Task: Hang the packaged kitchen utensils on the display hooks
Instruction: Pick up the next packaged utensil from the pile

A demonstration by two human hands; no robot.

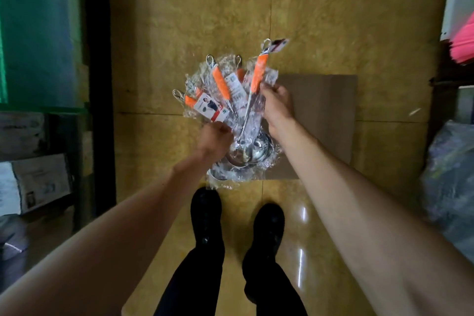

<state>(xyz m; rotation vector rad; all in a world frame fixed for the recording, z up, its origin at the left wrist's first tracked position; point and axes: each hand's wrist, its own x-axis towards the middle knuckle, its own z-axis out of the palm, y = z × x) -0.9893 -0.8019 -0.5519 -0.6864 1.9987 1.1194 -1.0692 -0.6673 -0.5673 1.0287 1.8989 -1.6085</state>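
Sorting one ladle from the bunch — no display hooks in view.
Left hand (215, 137) grips the fanned plastic-wrapped orange-handled steel ladles (228, 100) at 6 o'clock; right hand (276, 102) fingers close on the 1 o'clock ladle (259, 73) — next, draw it free.

Both bare forearms reached forward toward 12 o'clock, converging. The left hand (215, 139) was curled into a closed fist, knuckles up. The right hand (277, 105), slightly farther out at 1 o'clock, had fingers pinched shut, wrist straight.

Single head-worn view, steeply downward, close over floor (320, 20) and own feet.
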